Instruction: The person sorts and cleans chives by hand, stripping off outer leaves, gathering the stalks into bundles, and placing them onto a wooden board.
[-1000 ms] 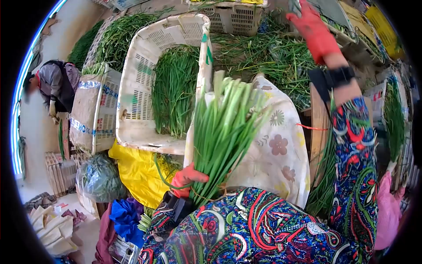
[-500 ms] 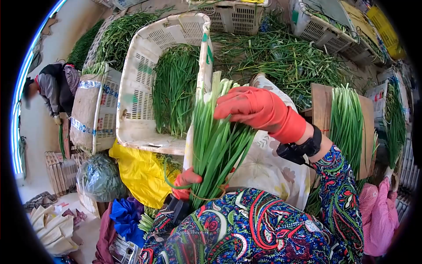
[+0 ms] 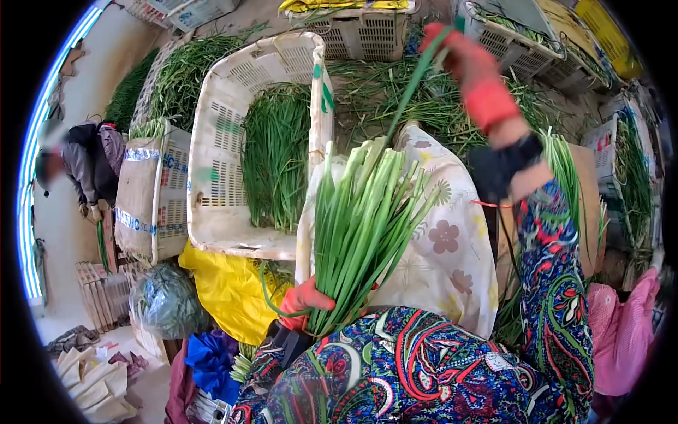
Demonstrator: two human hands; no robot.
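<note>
My left hand [image 3: 304,304], in a red glove, is wrapped round the lower part of a bunch of green stalks [image 3: 364,240], their pale ends pointing up. The bunch stands over a flowered cloth [image 3: 445,247] on my lap. My right hand [image 3: 462,60], also red-gloved and blurred, is raised above and to the right of the bunch, pinching a long green leaf [image 3: 415,81] that slants down toward the pale ends. More stalks [image 3: 561,166] lie on a brown board [image 3: 590,205] at the right.
A white crate [image 3: 244,244] with green stalks stands left of the cloth. Loose leaves [image 3: 522,106] cover the floor ahead, with more crates [image 3: 360,39] behind. A yellow sheet [image 3: 226,286] and a plastic bag [image 3: 166,304] lie left. Another person [image 3: 92,155] bends at far left.
My right hand has moved from the top of the bunch up and away, now with a long leaf in its fingers. My left hand keeps its hold on the bunch.
</note>
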